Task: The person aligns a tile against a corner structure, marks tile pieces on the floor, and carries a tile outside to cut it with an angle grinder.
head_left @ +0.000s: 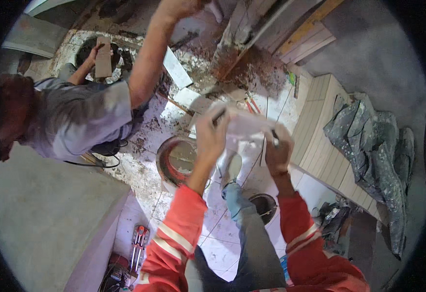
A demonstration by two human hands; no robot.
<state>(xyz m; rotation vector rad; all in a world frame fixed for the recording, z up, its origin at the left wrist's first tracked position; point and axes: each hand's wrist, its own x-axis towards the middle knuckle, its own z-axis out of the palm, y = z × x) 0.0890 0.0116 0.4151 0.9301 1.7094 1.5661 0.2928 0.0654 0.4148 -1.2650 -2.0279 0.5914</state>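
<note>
A pale rectangular piece (246, 121), blurred and looking like a tile, spans the space between my two hands. My left hand (212, 137) grips its left end, and the fingers of my right hand (277, 151) close on its right end. Beneath it my shoe stands on the tiled floor. Just left of my left forearm is a round bucket (161, 163) with greyish material inside. A smaller dark bucket (264, 207) stands beside my right forearm. Loose pale tile strips (178, 68) lie beyond my hands.
At the left a crouching co-worker (76, 114) holds a brownish strip (104, 58) and raises the other arm. A ledge clad in narrow tiles (315, 131) runs along the right, under a crumpled speckled sheet (369, 141). Red-handled tools (139, 243) lie at lower left; debris covers the far floor.
</note>
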